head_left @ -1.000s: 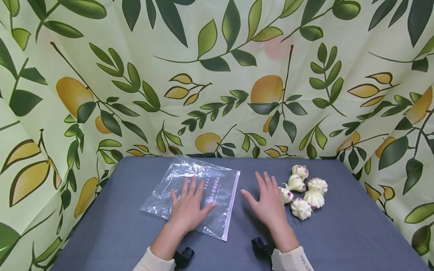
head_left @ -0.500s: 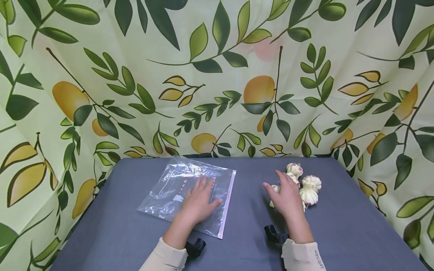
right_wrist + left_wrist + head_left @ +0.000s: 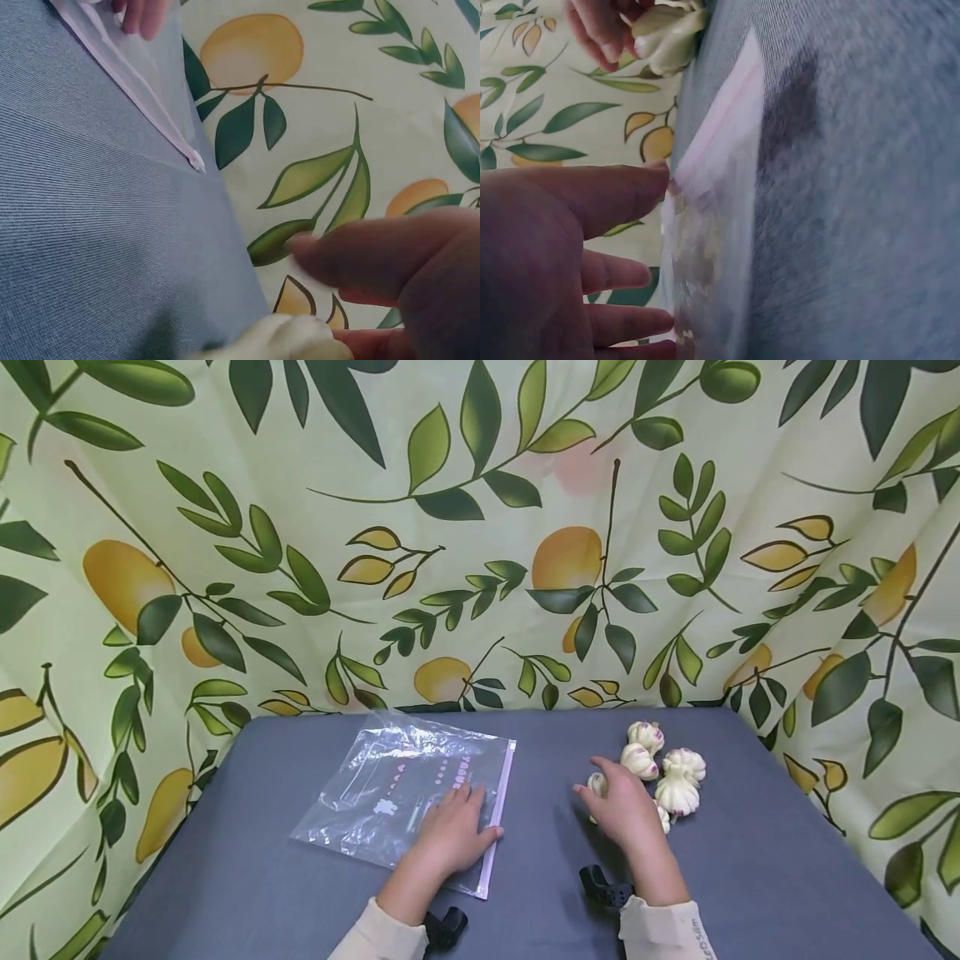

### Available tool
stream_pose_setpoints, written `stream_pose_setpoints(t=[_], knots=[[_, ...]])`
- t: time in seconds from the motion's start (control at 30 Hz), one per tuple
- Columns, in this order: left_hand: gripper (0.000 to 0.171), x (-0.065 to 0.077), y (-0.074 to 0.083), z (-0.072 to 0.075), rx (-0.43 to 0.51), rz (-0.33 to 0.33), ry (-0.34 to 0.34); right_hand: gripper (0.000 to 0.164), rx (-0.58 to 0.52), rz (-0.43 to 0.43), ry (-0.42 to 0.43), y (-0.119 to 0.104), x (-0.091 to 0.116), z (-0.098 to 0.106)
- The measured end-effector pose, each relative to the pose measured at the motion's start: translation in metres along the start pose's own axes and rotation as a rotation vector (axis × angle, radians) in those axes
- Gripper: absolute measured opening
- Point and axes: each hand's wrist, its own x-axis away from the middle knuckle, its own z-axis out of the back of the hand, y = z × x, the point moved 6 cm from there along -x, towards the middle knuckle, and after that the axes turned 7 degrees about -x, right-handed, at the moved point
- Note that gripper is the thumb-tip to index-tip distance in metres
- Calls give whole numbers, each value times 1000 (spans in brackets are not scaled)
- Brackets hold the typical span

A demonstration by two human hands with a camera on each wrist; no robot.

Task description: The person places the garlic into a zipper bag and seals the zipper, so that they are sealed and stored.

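My left hand (image 3: 450, 835) rests on the right part of a clear plastic zip bag (image 3: 352, 793) lying flat, fingers extended. Its thumb reaches the pale pink zip edge (image 3: 724, 112). My right hand (image 3: 622, 806) is over a white garlic bulb (image 3: 597, 784), the leftmost of a group. In the right wrist view, the thumb (image 3: 345, 259) stands apart from that bulb, and other fingers show behind it. Several purple-streaked garlic bulbs (image 3: 639, 762) lie just beyond and right of this hand; one is partly hidden by it.
A grey-blue cloth covers the table (image 3: 300, 893). Behind it and along both sides hangs a curtain (image 3: 480, 568) printed with leaves and fruit. Black wrist mounts (image 3: 606, 887) sit under both wrists, close over the cloth.
My right hand has moved right to the garlic, its fingers now bent around the leftmost bulb's side. My left hand has slid right and nearer across the bag toward its zip edge.
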Motion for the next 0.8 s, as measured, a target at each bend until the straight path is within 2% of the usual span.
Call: stream_pose_setpoints(t=[0.17,0.4,0.53,0.8], knots=[[74,-1,0,3,-3,2,45,56,24,39,-20,-5,3,-2],[76,1,0,6,-32,33,59,53,14,125,11,-10,2,-5],[72,1,0,7,-69,42,64,53,-7,119,13,-11,1,-8],[50,0,-1,10,-112,36,95,49,-56,94,-13,-11,-1,-13]])
